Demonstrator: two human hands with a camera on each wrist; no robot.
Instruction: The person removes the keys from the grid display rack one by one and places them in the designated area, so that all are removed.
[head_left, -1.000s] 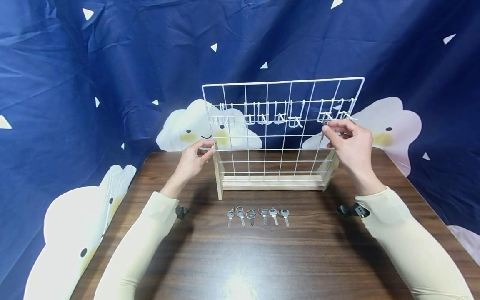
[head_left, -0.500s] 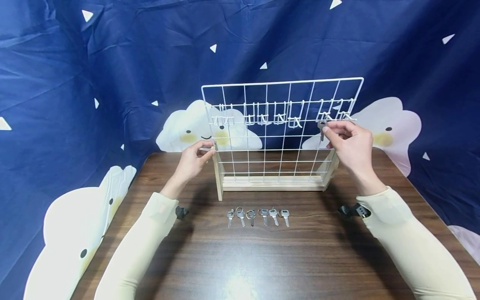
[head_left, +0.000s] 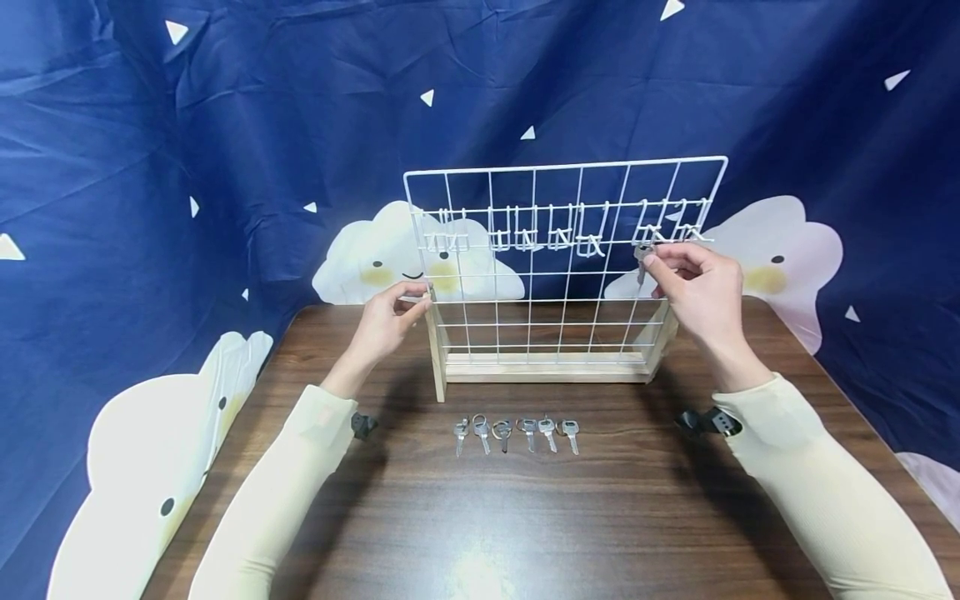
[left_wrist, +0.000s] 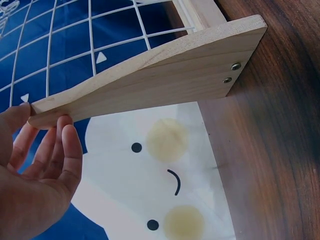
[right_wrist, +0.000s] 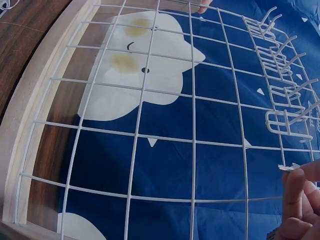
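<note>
In the head view my right hand (head_left: 701, 283) pinches a silver key (head_left: 641, 253) between thumb and fingers. The key points down, its head close under one of the white wire hooks (head_left: 649, 232) at the right of the wire grid rack (head_left: 531, 272). Only the key's edge shows past the fingertips in the right wrist view. My left hand (head_left: 385, 319) holds the upper end of the rack's left wooden side piece (left_wrist: 145, 75), thumb on one face and fingers on the other. Several more keys (head_left: 528, 427) lie in a row on the table before the rack.
Several other white hooks (head_left: 558, 236) hang along the grid's upper bars. A wooden crossbar (head_left: 543, 367) joins the side pieces at the bottom. Behind the brown wooden table (head_left: 480, 517) hangs a dark blue cloth (head_left: 300, 125) with white clouds and triangles.
The key has turned in my right fingers, so more of its flat head shows, and has shifted slightly left. My left hand stays on the side piece; the row of keys is unchanged.
</note>
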